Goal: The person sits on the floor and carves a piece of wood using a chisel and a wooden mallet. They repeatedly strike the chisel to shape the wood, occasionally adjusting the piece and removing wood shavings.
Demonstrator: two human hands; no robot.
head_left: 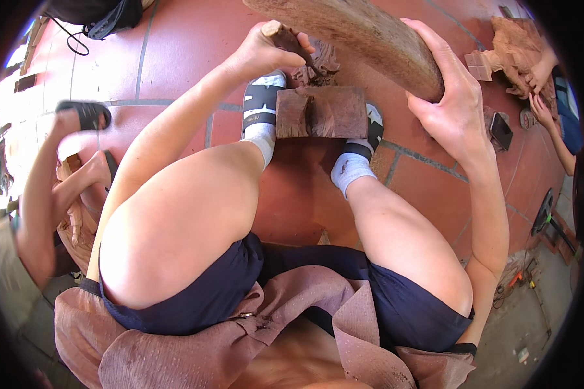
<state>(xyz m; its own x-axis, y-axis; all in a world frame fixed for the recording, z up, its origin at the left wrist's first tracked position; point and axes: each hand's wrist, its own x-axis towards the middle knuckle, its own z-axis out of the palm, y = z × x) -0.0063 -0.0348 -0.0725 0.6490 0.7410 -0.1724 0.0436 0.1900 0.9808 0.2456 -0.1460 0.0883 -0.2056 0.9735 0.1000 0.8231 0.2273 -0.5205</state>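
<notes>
My left hand (269,55) is closed around a wooden-handled chisel (289,40). The chisel slants down, its dark lower end close to a rough carved piece of wood (318,63). Whether its tip touches the wood I cannot tell. Raised at the right, my right hand (449,107) grips the near end of a thick wooden mallet (363,35), shaped like a club, which stretches up and left past the frame's top edge. Between my sandalled feet sits a reddish-brown wooden block (331,112), just on the near side of the carved piece.
Red floor tiles (188,39) lie around me. A black bag (104,14) with a cord is at the far left. Another person's legs (58,155) are at the left. At the right, another person's hands (540,78) touch a carved wooden piece (516,52), beside a dark rectangular object (500,131).
</notes>
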